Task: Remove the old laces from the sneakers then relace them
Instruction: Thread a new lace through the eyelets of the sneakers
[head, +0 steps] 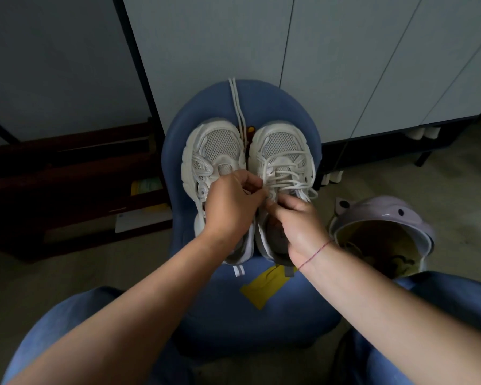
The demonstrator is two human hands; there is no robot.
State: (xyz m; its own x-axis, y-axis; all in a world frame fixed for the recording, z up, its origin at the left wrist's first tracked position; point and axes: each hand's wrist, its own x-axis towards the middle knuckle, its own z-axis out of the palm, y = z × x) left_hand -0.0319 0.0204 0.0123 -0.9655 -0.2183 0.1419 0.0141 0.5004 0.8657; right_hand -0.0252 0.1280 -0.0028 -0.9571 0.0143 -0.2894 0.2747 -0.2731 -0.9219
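Observation:
Two white mesh sneakers stand side by side on a blue stool [222,301], toes pointing away from me. The left sneaker [214,151] has no lace in its front eyelets. A loose white lace [238,107] lies between the toes and runs to the stool's far edge. The right sneaker [283,151] carries a white lace [286,179] in slack crossings. My left hand [231,207] reaches across and pinches that lace at the tongue. My right hand [300,223] pinches the lace beside it, over the shoe's opening.
A pale purple helmet [383,234] lies upside down on the floor to the right of the stool. Grey cabinet doors [261,51] rise just behind the stool. A dark low shelf [67,176] with papers sits at the left. My knees in blue jeans flank the stool.

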